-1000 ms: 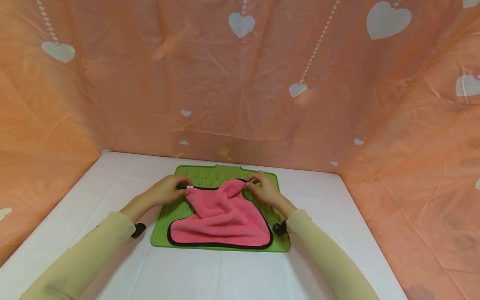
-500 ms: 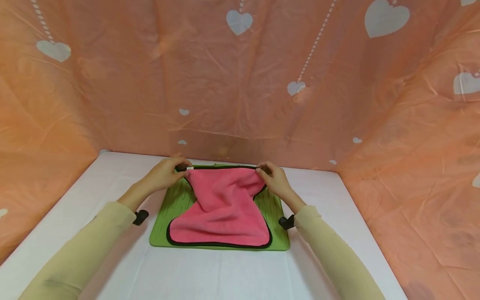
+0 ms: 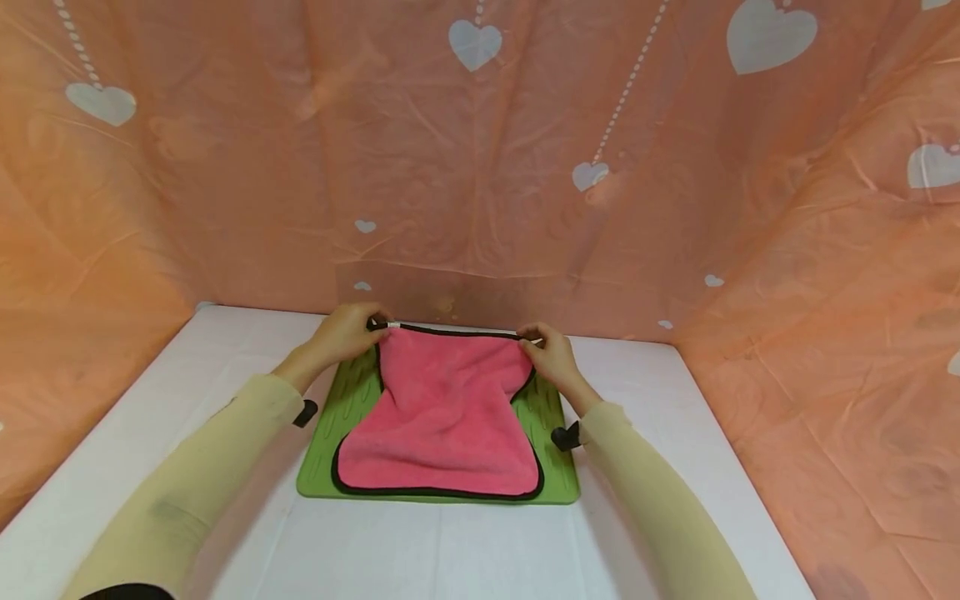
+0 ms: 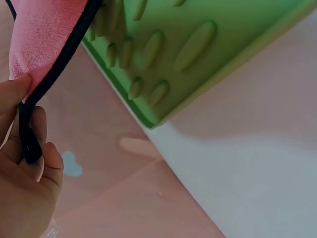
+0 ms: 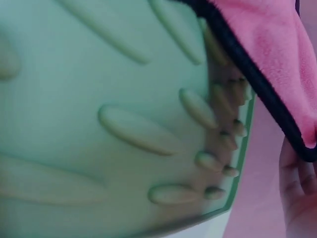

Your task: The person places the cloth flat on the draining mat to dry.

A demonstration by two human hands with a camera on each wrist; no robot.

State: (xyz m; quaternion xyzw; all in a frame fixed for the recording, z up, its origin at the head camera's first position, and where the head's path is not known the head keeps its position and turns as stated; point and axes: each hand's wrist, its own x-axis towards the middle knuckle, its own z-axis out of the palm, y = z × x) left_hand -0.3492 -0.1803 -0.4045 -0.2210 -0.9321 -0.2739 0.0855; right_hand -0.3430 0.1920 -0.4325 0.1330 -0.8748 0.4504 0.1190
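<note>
A pink cloth (image 3: 442, 417) with black edging lies over a green ridged mat (image 3: 330, 454); its near edge rests on the mat while its far edge is raised. My left hand (image 3: 347, 333) pinches the far left corner beside a small white tag. In the left wrist view the thumb and fingers of that left hand (image 4: 29, 183) grip the cloth's black border (image 4: 62, 54). The far right corner is pinched by my right hand (image 3: 551, 354). At the right wrist view's edge, part of the right hand (image 5: 297, 198) shows below the cloth corner (image 5: 292, 64).
The mat lies on a white table (image 3: 360, 550). An orange curtain (image 3: 480, 192) with white hearts stands close behind the mat's far edge, and more of it walls both sides.
Both hands have moved the cloth's far corners away from the body and farther apart, the right one mostly rightward. The far edge is now stretched nearly straight, and the folds have flattened.
</note>
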